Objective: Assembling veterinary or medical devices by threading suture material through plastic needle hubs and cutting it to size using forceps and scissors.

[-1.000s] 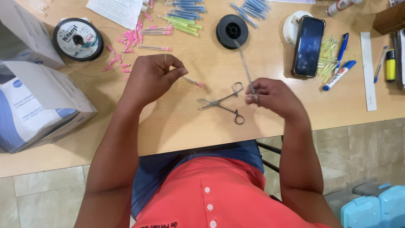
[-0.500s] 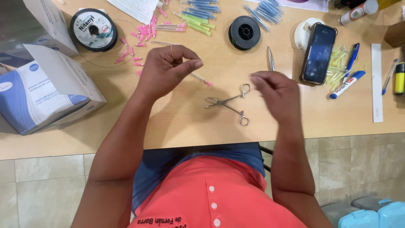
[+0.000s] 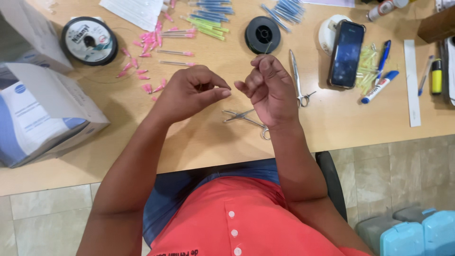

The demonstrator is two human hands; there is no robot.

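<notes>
My left hand (image 3: 194, 90) hovers over the wooden desk (image 3: 332, 123) with thumb and forefinger pinched together; what lies between them is hidden. My right hand (image 3: 268, 87) is raised beside it, almost touching, its fingers closed on a thin strand (image 3: 268, 48) that sticks up from the fingertips. Under the right wrist, steel forceps (image 3: 244, 116) lie flat on the desk. A second pair of steel forceps (image 3: 298, 78) lies just right of my right hand. A black spool (image 3: 263, 34) sits right behind the strand.
Pink needle tips (image 3: 147, 61) are scattered at the back left by a large line spool (image 3: 89, 40). An open cardboard box (image 3: 42, 114) stands at the left. Green (image 3: 208, 26), blue (image 3: 289, 9) and yellow tips (image 3: 367, 64), a phone (image 3: 347, 53), markers (image 3: 379, 85) and a ruler (image 3: 411, 80) lie behind and to the right.
My right hand has lifted and closed into a pinch near the black spool. My left hand has moved in next to it; the pink-tipped needle it held no longer shows.
</notes>
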